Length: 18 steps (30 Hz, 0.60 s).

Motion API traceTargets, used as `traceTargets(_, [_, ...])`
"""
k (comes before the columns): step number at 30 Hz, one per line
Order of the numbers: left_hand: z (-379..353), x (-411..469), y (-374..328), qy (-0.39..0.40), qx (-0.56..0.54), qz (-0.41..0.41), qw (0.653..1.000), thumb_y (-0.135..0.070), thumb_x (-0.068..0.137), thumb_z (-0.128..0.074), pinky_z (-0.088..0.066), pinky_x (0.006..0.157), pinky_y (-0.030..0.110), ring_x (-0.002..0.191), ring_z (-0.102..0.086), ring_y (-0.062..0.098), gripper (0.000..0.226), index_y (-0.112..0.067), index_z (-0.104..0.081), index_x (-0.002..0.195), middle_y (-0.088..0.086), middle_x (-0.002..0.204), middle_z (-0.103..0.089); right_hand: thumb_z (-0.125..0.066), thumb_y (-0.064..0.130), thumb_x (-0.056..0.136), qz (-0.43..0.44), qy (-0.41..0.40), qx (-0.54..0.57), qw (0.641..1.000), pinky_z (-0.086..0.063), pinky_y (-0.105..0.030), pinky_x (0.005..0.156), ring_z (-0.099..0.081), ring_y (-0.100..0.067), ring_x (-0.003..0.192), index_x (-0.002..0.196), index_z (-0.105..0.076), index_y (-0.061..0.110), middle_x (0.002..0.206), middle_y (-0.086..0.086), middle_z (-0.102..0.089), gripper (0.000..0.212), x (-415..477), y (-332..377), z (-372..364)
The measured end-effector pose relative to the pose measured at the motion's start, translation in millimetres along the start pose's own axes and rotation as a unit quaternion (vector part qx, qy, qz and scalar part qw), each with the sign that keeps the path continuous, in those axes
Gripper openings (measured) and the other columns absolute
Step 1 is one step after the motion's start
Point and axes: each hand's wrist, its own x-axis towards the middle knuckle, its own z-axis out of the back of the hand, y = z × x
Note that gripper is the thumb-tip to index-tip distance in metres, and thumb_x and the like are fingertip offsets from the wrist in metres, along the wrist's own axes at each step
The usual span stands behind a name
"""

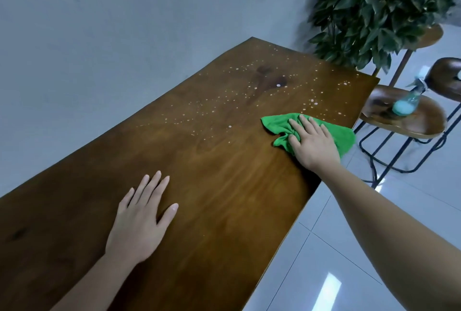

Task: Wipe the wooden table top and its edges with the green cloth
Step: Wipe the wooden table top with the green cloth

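Note:
The long wooden table top (212, 166) runs from the near left to the far right. Many small white droplets speckle its far half. A crumpled green cloth (278, 126) lies near the table's right edge, just short of the droplets. My right hand (311, 143) presses flat on the cloth, fingers spread over it and thumb bunching a fold. My left hand (139, 221) rests palm down on the bare wood nearer to me, fingers apart, holding nothing.
A grey wall runs along the table's left side. A leafy plant (381, 8) stands past the far corner. Right of the table, a wooden stool (404, 118) on black metal legs carries a spray bottle (406, 103) with pale blue liquid. White tiled floor lies at the right.

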Motion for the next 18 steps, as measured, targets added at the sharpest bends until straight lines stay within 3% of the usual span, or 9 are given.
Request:
traceTargets(9, [-0.6,0.8,-0.4,0.002,0.002,0.009,1.0,-0.081,0.105,-0.006,-0.005,0.14,0.045,0.171,0.008,0.007,0.082,-0.042,-0.01,0.178,-0.018,0.186,0.002,-0.013,0.06,0.11,-0.07,0.014,-0.004,0.997,0.001,-0.053,0.138,0.005,-0.029,0.172,0.177,-0.008,0.032,0.186,-0.002,0.001,0.073,15.2,50.6,-4.2])
traceTargets(18, [-6.6,3.9,4.1,-0.001,0.014,0.008,1.0,-0.083,0.106,0.0,-0.002,0.139,0.041,0.171,0.011,0.006,0.081,-0.045,-0.005,0.177,-0.019,0.186,0.006,-0.005,0.06,0.108,0.103,0.059,-0.005,0.993,0.004,-0.058,0.137,0.011,-0.034,0.171,0.176,-0.002,0.029,0.185,-0.004,0.006,0.075,-34.7,223.8,-46.6])
